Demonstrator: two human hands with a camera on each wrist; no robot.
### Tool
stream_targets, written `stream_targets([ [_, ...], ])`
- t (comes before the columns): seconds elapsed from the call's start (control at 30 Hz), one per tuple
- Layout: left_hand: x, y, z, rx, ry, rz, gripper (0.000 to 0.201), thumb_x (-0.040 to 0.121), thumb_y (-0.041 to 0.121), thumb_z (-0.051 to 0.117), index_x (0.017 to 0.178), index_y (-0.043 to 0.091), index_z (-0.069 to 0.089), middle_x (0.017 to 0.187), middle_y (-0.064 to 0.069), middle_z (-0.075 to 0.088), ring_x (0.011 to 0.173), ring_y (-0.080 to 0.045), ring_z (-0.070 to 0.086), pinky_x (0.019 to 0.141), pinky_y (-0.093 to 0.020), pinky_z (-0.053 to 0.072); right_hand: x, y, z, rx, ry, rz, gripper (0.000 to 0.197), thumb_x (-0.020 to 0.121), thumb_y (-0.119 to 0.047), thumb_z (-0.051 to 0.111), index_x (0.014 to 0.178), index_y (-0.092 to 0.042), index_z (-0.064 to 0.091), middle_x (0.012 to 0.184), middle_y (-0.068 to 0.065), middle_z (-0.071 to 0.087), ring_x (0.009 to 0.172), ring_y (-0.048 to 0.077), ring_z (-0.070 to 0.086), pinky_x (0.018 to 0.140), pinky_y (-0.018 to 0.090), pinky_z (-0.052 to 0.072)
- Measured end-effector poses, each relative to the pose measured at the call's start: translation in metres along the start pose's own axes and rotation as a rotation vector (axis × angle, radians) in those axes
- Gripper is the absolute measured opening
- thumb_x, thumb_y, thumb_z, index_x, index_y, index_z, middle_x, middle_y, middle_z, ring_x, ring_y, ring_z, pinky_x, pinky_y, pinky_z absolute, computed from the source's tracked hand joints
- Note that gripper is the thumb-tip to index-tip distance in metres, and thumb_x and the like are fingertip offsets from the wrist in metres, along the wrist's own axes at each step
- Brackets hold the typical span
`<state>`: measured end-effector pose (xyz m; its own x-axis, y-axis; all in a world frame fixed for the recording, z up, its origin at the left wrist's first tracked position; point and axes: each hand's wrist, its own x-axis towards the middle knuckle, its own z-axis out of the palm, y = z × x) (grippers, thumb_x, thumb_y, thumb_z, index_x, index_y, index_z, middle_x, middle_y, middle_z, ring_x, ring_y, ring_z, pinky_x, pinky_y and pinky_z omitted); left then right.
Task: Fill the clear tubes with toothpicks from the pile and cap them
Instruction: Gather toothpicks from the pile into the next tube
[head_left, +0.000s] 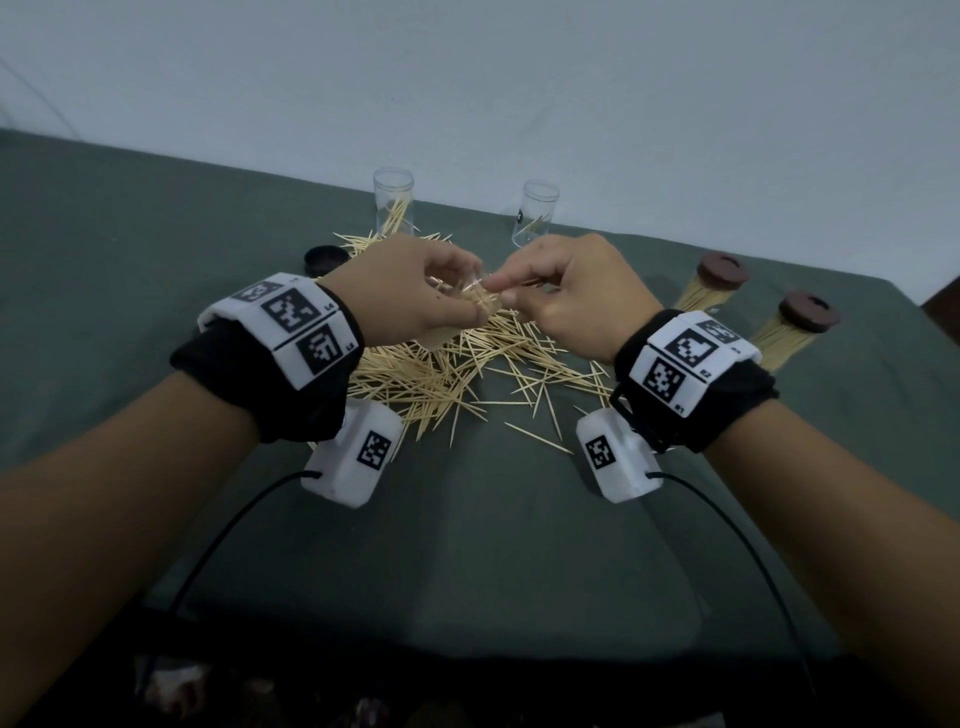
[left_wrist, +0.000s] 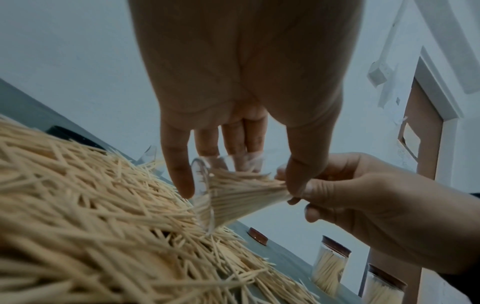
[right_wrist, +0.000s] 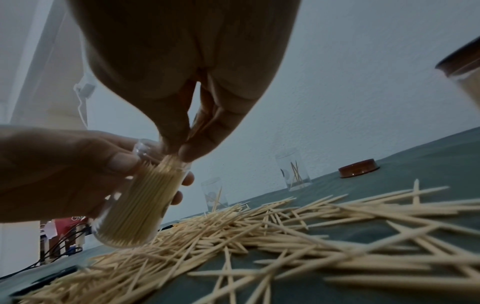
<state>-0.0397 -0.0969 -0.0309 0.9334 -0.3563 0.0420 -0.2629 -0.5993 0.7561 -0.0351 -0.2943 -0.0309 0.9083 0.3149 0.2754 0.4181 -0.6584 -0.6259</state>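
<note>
Hidden: in the head view the held tube (right_wrist: 135, 205) is almost wholly covered by both hands; only toothpick ends show between the fingers.
Cut off: one capped tube (right_wrist: 465, 67) is clipped at the 2 o'clock edge of the right wrist view.
Blurred: toothpicks nearest the wrist cameras are smeared.
Writing: wristband markers carry small codes, too small to read surely; the dark sticker on the far right open tube (head_left: 537, 213) is illegible.
Left hand (head_left: 410, 296): fingers and thumb curled around the held tube, which is tilted and packed with toothpicks.
Right hand (head_left: 566, 291): thumb and forefinger pinched narrow on toothpick tips at the tube's mouth.
Tube place: above the pile (head_left: 457, 369), its base just over the sticks.
Other tubes: a second open tube (head_left: 394, 205) at 11 o'clock of the pile, two capped full ones (head_left: 714, 283) at 3 o'clock.
Caps: a dark cap (head_left: 324, 259) at 10 o'clock; a brown cap (right_wrist: 358, 168) on the green cloth (head_left: 493, 545).
</note>
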Motion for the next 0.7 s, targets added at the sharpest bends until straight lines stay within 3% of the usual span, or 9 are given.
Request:
stream_targets([
  [0.2, -0.0008, 0.0042, 0.0026, -0.015, -0.054, 0.043, 0.040, 0.076, 0.041, 0.079, 0.114, 0.032, 0.067, 0.097, 0.012, 0.072, 0.090, -0.005, 0.068, 0.088, -0.030, 0.055, -0.0020, -0.0073, 0.0022, -0.017, 0.086, -0.039, 0.012, 0.078, -0.016, 0.079, 0.086, -0.025, 0.078, 0.070, -0.022, 0.065, 0.063, -0.009, 0.058, 0.061, 0.006, 0.042],
  [0.4, 0.0000, 0.0003, -0.0003, -0.022, 0.000, 0.024, 0.056, 0.076, 0.039, 0.079, 0.128, 0.026, 0.061, 0.106, 0.013, 0.069, 0.094, -0.004, 0.067, 0.084, -0.027, 0.057, -0.0002, -0.0054, 0.0018, -0.026, 0.124, -0.067, 0.022, 0.083, -0.008, 0.072, 0.086, -0.030, 0.074, 0.084, -0.014, 0.068, 0.078, 0.003, 0.062, 0.070, 0.019, 0.051],
  [0.57, -0.0020, 0.0021, 0.0013, -0.051, -0.033, 0.050, 0.050, 0.076, 0.035, 0.079, 0.123, 0.027, 0.064, 0.099, 0.013, 0.071, 0.091, -0.005, 0.068, 0.082, -0.023, 0.056, -0.0012, -0.0052, 0.0035, -0.005, 0.120, -0.097, 0.014, 0.078, -0.013, 0.079, 0.085, -0.025, 0.074, 0.076, -0.012, 0.070, 0.072, -0.002, 0.064, 0.072, 0.014, 0.051],
  [0.7, -0.0014, 0.0011, 0.0008, -0.051, -0.027, 0.051, 0.052, 0.076, 0.035, 0.080, 0.125, 0.027, 0.062, 0.101, 0.014, 0.069, 0.097, -0.003, 0.066, 0.084, -0.023, 0.055, 0.0006, -0.0027, 0.0036, -0.082, 0.185, -0.149, 0.020, 0.087, -0.013, 0.068, 0.085, -0.032, 0.073, 0.090, -0.006, 0.065, 0.083, 0.007, 0.060, 0.077, 0.022, 0.049],
])
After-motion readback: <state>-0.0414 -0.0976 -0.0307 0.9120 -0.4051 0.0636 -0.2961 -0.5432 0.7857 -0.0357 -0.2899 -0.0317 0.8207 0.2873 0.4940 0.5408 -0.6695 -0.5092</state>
